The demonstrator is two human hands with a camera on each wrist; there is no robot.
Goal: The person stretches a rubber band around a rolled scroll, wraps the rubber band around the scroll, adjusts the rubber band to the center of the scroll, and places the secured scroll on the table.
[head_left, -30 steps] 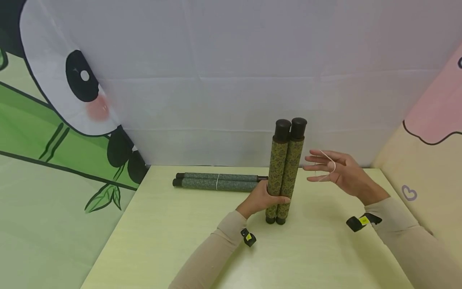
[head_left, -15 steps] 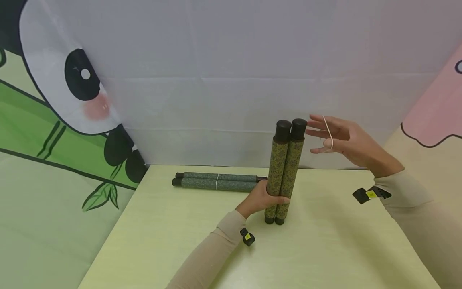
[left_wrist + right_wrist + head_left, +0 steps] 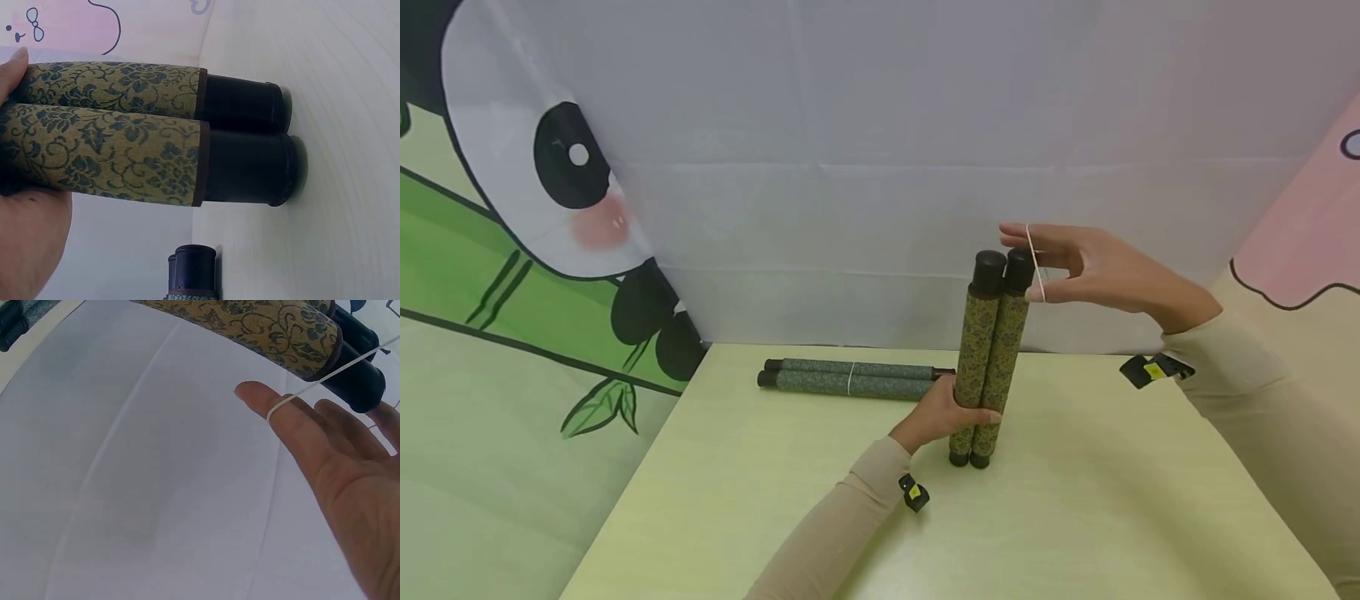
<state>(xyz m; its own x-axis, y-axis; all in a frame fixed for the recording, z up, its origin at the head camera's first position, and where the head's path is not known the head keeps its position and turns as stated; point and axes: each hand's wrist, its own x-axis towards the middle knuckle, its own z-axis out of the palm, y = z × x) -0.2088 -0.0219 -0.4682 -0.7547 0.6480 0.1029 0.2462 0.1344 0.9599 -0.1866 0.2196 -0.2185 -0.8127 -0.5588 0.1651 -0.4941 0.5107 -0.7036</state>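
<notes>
Two scrolls (image 3: 976,350) with yellow-green floral cloth and black end knobs stand upright side by side on the table. My left hand (image 3: 942,413) grips both around their lower part, thumb across the front. In the left wrist view the scrolls' lower knobs (image 3: 250,169) meet the tabletop. At the upper knobs is my right hand (image 3: 1093,268), its fingers reaching past the right-hand knob. A thin white rubber band (image 3: 1035,262) is stretched over its spread fingers and thumb. The right wrist view shows the band (image 3: 331,376) crossing in front of a black knob (image 3: 359,384).
Behind my left hand, two green scrolls (image 3: 842,382) lie together on the pale table (image 3: 737,500), tied by a white band (image 3: 851,378). A white cloth backdrop (image 3: 865,208) rises at the table's rear edge, with printed cartoon panels on both sides.
My right hand has risen and then moved left with the stretched rubber band, up to the tops of the scrolls. My left hand and the upright scrolls have stayed nearly in place.
</notes>
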